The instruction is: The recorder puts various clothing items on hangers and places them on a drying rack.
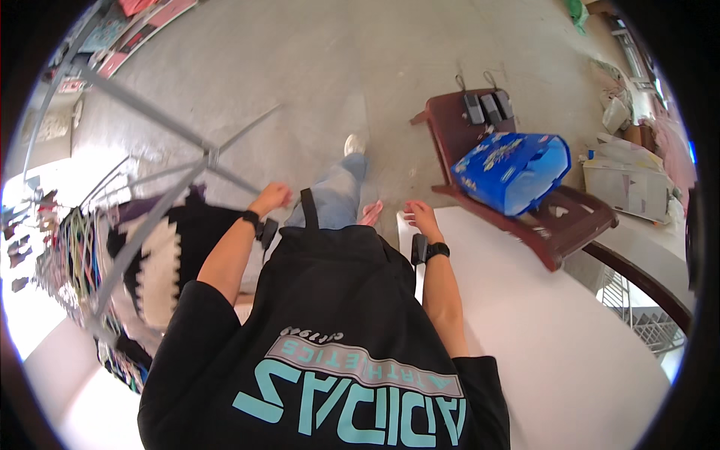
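Note:
My left hand hangs free beside my jeans, its fingers loosely curled, near the metal clothes rack. My right hand is held over the corner of a white surface, its fingers partly bent. Neither hand shows anything in it. Each wrist has a black band with a small dark device strapped on. To the right of my right hand stands a dark red wooden chair. A blue printed bag lies open on it, beside several small dark devices with looped straps.
Garments and many hangers fill the rack on the left. A translucent plastic bin stands at the right, past the chair. A dark handrail and a metal railing are at the lower right. Pink-edged boxes lie at the upper left.

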Demonstrator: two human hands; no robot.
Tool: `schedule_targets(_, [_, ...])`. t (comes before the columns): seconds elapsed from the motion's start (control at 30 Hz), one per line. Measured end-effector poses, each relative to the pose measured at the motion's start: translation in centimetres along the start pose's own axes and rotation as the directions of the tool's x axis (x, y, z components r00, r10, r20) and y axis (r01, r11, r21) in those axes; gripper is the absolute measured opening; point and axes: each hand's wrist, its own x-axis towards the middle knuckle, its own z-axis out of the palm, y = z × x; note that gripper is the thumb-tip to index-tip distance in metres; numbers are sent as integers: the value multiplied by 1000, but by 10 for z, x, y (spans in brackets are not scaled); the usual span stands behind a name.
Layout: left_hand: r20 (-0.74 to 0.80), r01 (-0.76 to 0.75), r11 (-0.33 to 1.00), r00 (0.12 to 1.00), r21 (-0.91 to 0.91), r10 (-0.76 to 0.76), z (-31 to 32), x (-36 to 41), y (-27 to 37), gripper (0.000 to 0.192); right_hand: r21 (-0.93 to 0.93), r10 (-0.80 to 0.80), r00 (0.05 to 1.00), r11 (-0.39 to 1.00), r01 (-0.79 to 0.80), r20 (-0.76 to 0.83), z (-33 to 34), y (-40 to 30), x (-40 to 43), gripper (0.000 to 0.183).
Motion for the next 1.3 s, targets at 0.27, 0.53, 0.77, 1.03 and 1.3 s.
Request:
schedule_targets(0.27, [126, 92, 893, 978, 441, -163, -65, 140, 91, 25, 135, 70, 942, 990, -26, -329, -69, -35, 2, 27])
schedule_targets(0.53, [240, -230, 953, 954, 198, 180, -40, 280, 385, 25, 165, 128, 930, 984, -74, -344, -11, -151, 8, 20])
schedule_targets(0.77, [138, -156, 928, 984, 337, 115, -94, 398, 501, 27, 256, 62, 959, 967, 11, -275, -96, -271, 205, 17])
schedule_targets(1.03, [122, -219, 894, 975, 391, 186, -164, 460, 588, 28, 5, -135, 946, 990, 143, -294, -254, -614, 417, 25])
schedule_targets(1.3, [-179, -5, 984, 983, 176, 37, -139, 634, 622, 32, -103, -253, 921, 967, 232, -296, -342, -829, 557, 21])
